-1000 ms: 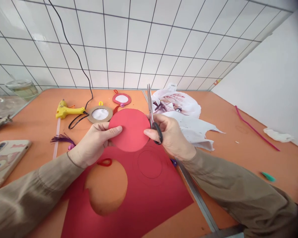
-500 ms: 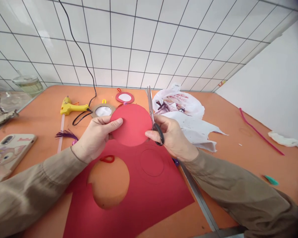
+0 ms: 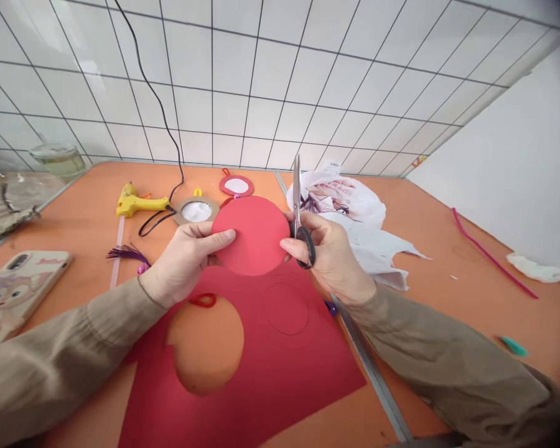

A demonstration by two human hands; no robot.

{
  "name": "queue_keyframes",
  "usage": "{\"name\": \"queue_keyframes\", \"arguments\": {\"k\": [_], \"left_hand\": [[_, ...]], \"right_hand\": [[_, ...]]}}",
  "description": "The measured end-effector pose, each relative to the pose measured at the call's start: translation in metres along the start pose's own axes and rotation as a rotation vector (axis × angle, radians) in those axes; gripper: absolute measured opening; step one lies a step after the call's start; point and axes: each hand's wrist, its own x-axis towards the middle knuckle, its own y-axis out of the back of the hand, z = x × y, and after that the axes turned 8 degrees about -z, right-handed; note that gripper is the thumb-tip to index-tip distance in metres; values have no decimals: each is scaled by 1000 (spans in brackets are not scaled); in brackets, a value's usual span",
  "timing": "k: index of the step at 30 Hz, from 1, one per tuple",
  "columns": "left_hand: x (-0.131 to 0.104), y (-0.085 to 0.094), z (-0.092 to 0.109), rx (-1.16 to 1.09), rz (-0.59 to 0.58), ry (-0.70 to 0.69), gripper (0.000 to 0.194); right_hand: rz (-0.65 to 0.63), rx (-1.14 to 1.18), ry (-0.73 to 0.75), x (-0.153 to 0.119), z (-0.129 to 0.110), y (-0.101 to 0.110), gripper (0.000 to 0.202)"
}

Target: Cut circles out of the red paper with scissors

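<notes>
A round red paper disc (image 3: pixel 252 236) is held up above the table. My left hand (image 3: pixel 186 255) pinches its left edge, thumb on the front. Black-handled scissors (image 3: pixel 297 193) point upward in my right hand (image 3: pixel 329 252), their blades together, and the thumb of that hand rests at the disc's right edge. Below lies a large red sheet (image 3: pixel 270 367) with a round hole at its left and drawn circles at its right. A red loop (image 3: pixel 203 300) lies at the top of the hole.
Further back are a yellow glue gun (image 3: pixel 140 202), a grey ring (image 3: pixel 196 210), a small red ring (image 3: pixel 236 185) and a white plastic bag (image 3: pixel 368 205). A phone (image 3: pixel 21 289) lies left. On the right is a red stick (image 3: pixel 494 255).
The scissor blades have closed and swung a little to the right. Both hands and the disc sit slightly further right in the view.
</notes>
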Motion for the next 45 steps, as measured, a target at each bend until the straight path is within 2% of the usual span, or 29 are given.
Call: {"name": "queue_keyframes", "arguments": {"k": [7,12,15,21,26,36,45], "left_hand": [[3,3,2,25,46,-53,9],[1,5,13,127,74,-50,7],[0,5,21,177,68,-24,8],[1,8,29,280,-13,-18,8],[-1,8,30,337,31,-4,5],[-1,8,35,265,-18,59,6],[-1,9,34,233,8,77,5]], "right_hand": [[-164,-16,-2,-3,-4,1,7],[-356,-26,69,1,-12,12,25],[-455,-104,17,2,-15,19,31],[-459,-101,-45,0,-18,25,39],[-462,-94,-105,-1,-21,25,38],[-515,-101,-45,4,-17,26,24],[-529,-131,-56,2,-21,25,21]]}}
